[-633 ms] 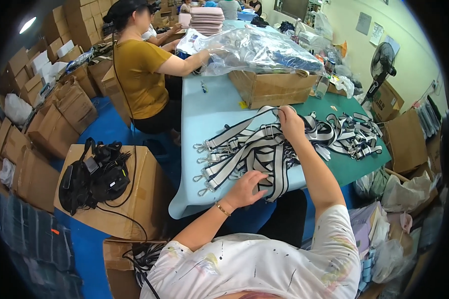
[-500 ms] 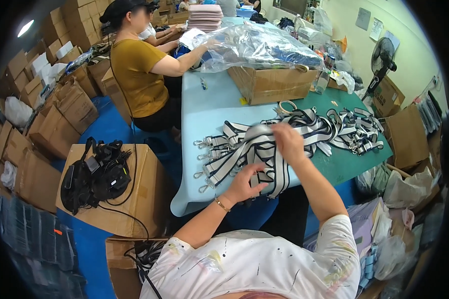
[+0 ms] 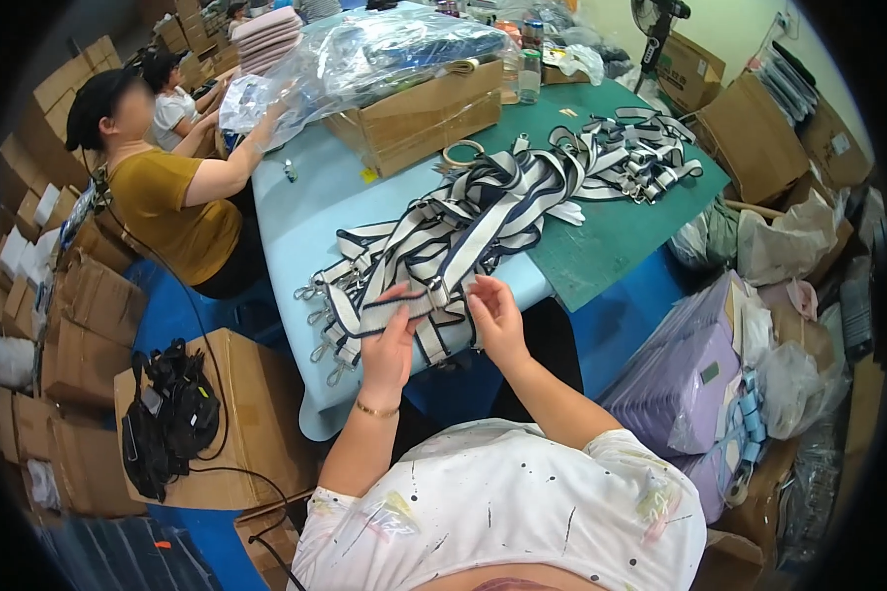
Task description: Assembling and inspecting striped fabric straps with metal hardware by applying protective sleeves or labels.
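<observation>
Striped webbing straps (image 3: 488,222), cream with dark navy edges, lie tangled across the table in front of me. My left hand (image 3: 388,350) is closed on one strap (image 3: 384,317), its thumb lying over the webbing. A metal slider buckle (image 3: 437,295) sits on this strap between my hands. My right hand (image 3: 498,317) is curled, fingertips pinched at the strap beside the buckle; the fingers partly hide the grip. Silver snap hooks (image 3: 317,317) on other strap ends hang at the table's left edge.
A cardboard box (image 3: 419,123) under clear plastic stands farther back, near a tape roll (image 3: 461,154). At the far left, a co-worker (image 3: 172,187) handles plastic. Black straps and pouches (image 3: 172,414) lie on a carton (image 3: 256,394). Purple wrapped goods (image 3: 680,355) are stacked right.
The view has turned to the right. My right hand has come down from above the pile, nearer my left. A strap with its buckle is now held between them.
</observation>
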Tool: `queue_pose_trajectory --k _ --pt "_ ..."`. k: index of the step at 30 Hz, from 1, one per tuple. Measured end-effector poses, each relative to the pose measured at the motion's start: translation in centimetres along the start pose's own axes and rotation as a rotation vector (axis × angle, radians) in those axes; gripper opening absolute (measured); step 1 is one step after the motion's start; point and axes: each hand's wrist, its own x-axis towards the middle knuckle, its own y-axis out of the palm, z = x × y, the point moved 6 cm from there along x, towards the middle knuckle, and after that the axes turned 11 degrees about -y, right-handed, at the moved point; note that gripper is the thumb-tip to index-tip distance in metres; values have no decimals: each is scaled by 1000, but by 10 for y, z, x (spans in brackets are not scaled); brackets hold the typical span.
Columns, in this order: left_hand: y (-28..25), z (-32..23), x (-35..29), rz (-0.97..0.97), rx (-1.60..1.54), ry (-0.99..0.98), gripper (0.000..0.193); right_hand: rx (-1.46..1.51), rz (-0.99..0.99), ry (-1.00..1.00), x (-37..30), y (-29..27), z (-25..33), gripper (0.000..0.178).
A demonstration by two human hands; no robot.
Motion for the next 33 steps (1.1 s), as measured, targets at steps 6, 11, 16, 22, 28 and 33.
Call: queue_pose_trajectory --k 6,11,16,22,28,33 --pt "-4 27 -25 107 -32 -196 31 544 121 407 23 12 19 37" --pt "-17 34 -28 88 62 -330 31 282 167 298 86 15 39 27" --pt "-32 23 -38 -18 353 -254 28 145 315 -80 147 49 116 28" --pt "-49 -3 -40 -231 469 -74 26 51 474 -126 163 62 161 28" --pt "-46 -23 -41 -316 563 132 24 99 503 -369 163 67 235 36" --pt "-34 -42 -51 -393 755 422 22 158 331 -332 130 54 272 38"
